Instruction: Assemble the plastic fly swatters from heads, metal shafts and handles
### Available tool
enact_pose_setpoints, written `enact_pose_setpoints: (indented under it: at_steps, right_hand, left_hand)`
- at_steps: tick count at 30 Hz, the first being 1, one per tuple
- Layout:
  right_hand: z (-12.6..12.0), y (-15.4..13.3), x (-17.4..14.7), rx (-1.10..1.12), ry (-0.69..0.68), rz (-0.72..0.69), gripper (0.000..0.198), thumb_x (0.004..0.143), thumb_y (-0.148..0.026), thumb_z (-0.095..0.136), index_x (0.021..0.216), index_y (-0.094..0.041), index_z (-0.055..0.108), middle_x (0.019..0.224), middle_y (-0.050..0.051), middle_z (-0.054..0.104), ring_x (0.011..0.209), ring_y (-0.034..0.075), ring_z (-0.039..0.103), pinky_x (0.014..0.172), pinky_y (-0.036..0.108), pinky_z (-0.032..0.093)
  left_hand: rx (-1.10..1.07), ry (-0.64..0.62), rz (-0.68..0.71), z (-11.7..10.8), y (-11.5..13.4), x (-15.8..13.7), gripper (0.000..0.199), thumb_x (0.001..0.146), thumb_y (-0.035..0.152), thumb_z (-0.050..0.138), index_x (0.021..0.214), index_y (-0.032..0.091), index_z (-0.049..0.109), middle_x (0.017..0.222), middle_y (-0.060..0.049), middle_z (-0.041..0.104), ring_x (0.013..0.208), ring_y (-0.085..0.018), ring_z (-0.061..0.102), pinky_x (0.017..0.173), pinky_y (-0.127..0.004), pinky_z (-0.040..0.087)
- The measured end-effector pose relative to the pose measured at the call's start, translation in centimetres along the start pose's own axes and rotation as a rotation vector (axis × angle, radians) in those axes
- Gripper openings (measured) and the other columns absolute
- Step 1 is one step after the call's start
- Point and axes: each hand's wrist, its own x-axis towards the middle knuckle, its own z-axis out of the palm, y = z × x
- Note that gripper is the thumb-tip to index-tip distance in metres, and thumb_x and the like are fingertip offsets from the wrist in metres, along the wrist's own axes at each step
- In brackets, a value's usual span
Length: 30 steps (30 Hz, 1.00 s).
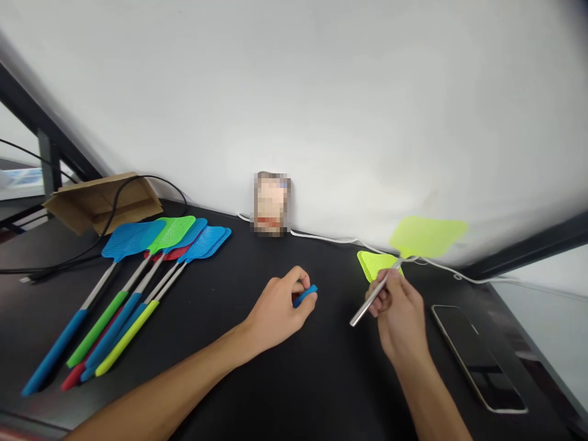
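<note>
My right hand point(397, 306) is closed around the bare metal rod of a yellow-green fly swatter point(429, 236), whose mesh head points up and away to the right. The rod's lower end shows no coloured handle. In the middle of the table, my left hand point(278, 306) pinches a blue handle grip point(305, 296), most of it hidden by the fingers. More yellow-green swatter heads point(370, 264) lie stacked behind my right hand. On the left, several fly swatters point(133, 288) with blue, green, red and yellow handles lie side by side, their heads overlapping.
An open cardboard box point(108, 199) stands at the back left, with a black cable point(114, 208) across it. A small blurred item point(272, 204) leans on the white wall. A white cable point(328, 237) runs along the wall. A phone point(478, 358) lies right of my right hand.
</note>
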Motion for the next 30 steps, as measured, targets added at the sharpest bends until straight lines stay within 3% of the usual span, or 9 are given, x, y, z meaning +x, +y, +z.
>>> enact_pose_setpoints:
  at_steps: [3,7,12,14,17,22,25,30]
  right_hand:
    - [0.9,1.4,-0.8,-0.094,-0.082,0.043,0.037,0.091,-0.054,0.065,0.081,-0.019,0.059,0.060,-0.007,0.035,0.048,0.007,0.031,0.041,0.019,0.026]
    - [1.0,2.4,-1.3,-0.283,-0.177,-0.007,0.039,0.095,-0.057,0.058,0.082,-0.020,0.058,0.060,-0.007,0.037,0.048,0.007,0.033,0.042,0.020,0.027]
    - [1.2,2.9,-1.8,-0.523,-0.336,-0.078,0.041,0.099,-0.057,0.049,0.081,-0.021,0.056,0.059,-0.006,0.038,0.051,0.010,0.037,0.046,0.023,0.029]
    - [1.5,3.2,-2.1,-0.522,-0.408,-0.048,0.042,0.101,-0.058,0.044,0.085,-0.021,0.056,0.059,-0.006,0.038,0.051,0.011,0.036,0.047,0.023,0.029]
    - [1.9,3.2,-2.7,-0.461,-0.522,0.015,0.043,0.102,-0.057,0.040,0.085,-0.021,0.055,0.063,-0.005,0.040,0.054,0.011,0.039,0.049,0.024,0.032]
    - [2.8,2.3,-4.3,-0.286,-0.733,0.158,0.042,0.104,-0.053,0.040,0.083,-0.020,0.054,0.071,-0.001,0.049,0.060,0.013,0.045,0.057,0.027,0.039]
    - [3.3,1.9,-5.5,-0.151,-0.840,0.258,0.040,0.104,-0.050,0.043,0.083,-0.019,0.057,0.077,0.003,0.056,0.068,0.015,0.050,0.064,0.030,0.042]
    - [4.1,2.1,-6.8,0.184,-0.764,0.513,0.031,0.104,-0.045,0.045,0.099,-0.019,0.061,0.074,0.001,0.053,0.064,0.015,0.050,0.059,0.029,0.044]
  left_hand:
    - [0.185,0.029,0.020,0.1,-0.5,0.2,0.009,0.091,0.031,0.056,0.088,0.024,0.051,0.070,0.004,0.059,0.062,-0.014,0.050,0.064,-0.028,0.036]
    - [0.396,0.080,0.063,0.5,-1.3,0.4,0.008,0.088,0.027,0.058,0.083,0.023,0.054,0.079,0.000,0.058,0.073,-0.018,0.053,0.068,-0.031,0.038]
    - [0.456,0.132,0.156,0.7,-1.9,0.5,0.006,0.087,0.020,0.058,0.083,0.021,0.054,0.085,-0.002,0.058,0.085,-0.020,0.053,0.076,-0.034,0.041]
    - [0.358,0.165,0.184,0.6,-1.8,0.5,0.001,0.089,0.020,0.057,0.088,0.020,0.057,0.091,-0.003,0.060,0.089,-0.021,0.054,0.081,-0.035,0.043]
    - [0.082,0.161,0.199,0.2,-1.0,0.5,0.012,0.097,0.025,0.051,0.097,0.020,0.062,0.095,-0.004,0.063,0.090,-0.018,0.057,0.084,-0.033,0.045]
    - [-0.514,-0.045,0.052,-0.6,0.4,0.6,0.030,0.098,0.043,0.053,0.099,0.018,0.070,0.094,-0.007,0.069,0.088,-0.018,0.063,0.082,-0.030,0.050]
    - [-0.752,-0.076,-0.039,-0.8,0.5,0.5,0.036,0.097,0.047,0.055,0.089,0.016,0.072,0.088,-0.008,0.068,0.082,-0.016,0.061,0.078,-0.028,0.050]
    - [-0.829,-0.133,-0.082,-0.8,0.7,0.3,0.042,0.094,0.050,0.059,0.084,0.013,0.077,0.058,-0.001,0.055,0.057,-0.012,0.053,0.063,-0.026,0.048]
